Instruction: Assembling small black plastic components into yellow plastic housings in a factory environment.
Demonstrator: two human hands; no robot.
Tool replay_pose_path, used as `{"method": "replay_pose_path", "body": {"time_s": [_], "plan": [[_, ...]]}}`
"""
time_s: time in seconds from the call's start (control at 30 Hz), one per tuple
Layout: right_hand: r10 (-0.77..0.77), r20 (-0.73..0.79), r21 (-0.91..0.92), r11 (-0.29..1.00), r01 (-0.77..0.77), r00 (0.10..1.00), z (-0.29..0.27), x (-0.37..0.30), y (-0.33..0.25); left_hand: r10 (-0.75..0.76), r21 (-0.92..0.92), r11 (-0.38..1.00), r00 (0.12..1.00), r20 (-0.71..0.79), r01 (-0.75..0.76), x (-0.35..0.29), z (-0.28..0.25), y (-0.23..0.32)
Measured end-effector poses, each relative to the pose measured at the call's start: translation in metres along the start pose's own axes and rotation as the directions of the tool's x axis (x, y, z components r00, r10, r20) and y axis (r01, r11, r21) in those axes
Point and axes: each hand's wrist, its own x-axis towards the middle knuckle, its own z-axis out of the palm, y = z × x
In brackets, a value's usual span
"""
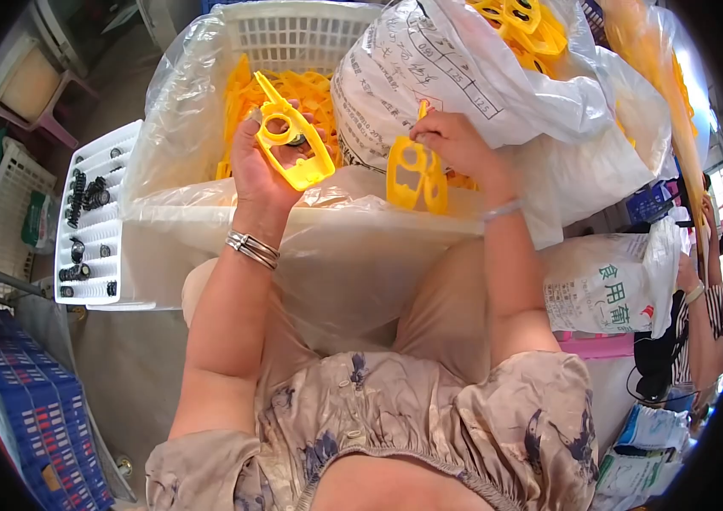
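My left hand (252, 166) is closed around a yellow plastic frame (303, 176) with a pointed end, a round ring and a wide cutout. A small dark piece shows beside the ring; I cannot tell whether it is fixed there. To the right, my right hand (457, 140) pinches the narrow upper end of a yellow plastic piece (402, 180). This piece hangs down in two flat halves with round holes, in front of a white printed sack (378, 94). Behind my left hand, many loose yellow plastic parts (238, 98) lie in a white basket (306, 30) lined with clear plastic.
At the left stands a white ribbed tray (127, 221) with several black springs and small black parts. Blue crates (29, 400) are stacked at lower left. More yellow parts (527, 30) fill a bag at the upper right. Another person's arm (702, 332) shows at far right.
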Motion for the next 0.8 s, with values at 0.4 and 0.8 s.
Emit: {"method": "replay_pose_path", "body": {"time_s": [0.4, 0.8], "plan": [[0.107, -0.016, -0.381, 0.919, -0.105, 0.994, 0.036, -0.015, 0.05, -0.183, 0.008, 0.983, 0.967, 0.177, 0.184, -0.002, 0.008, -0.016], [-0.313, -0.21, 0.233, 0.904, 0.358, 0.926, 0.034, 0.012, -0.073, -0.176, -0.194, 0.95, 0.933, 0.315, 0.245, -0.004, 0.021, -0.023]]}}
